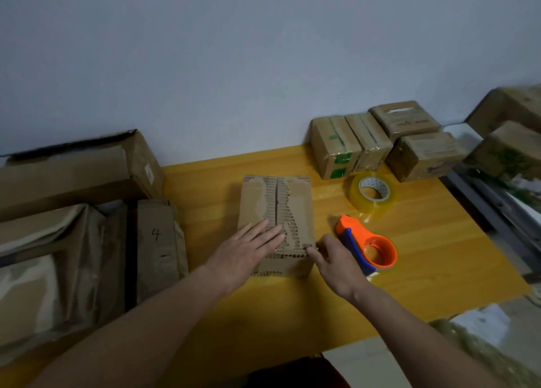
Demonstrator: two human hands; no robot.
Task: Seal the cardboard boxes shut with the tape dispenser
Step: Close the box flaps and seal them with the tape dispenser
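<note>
A brown cardboard box (295, 200) stands in the middle of the yellow table (424, 256). Its top paper layer is torn, so corrugation shows along the shut centre seam. My left hand (248, 247) lies flat on the near half of the box top with fingers straight. My right hand (336, 256) is at the box's near right corner, one fingertip touching the edge. The orange and blue tape dispenser (369, 244) lies on the table right beside that hand; whether the hand touches it is unclear. A clear tape roll (371, 193) stands behind it.
Several small taped boxes (380, 141) are grouped at the back right against the wall. Large worn cartons (73, 179) and one marked "4" (156, 241) crowd the left side. A glass-topped surface (497, 206) with more boxes borders the table on the right.
</note>
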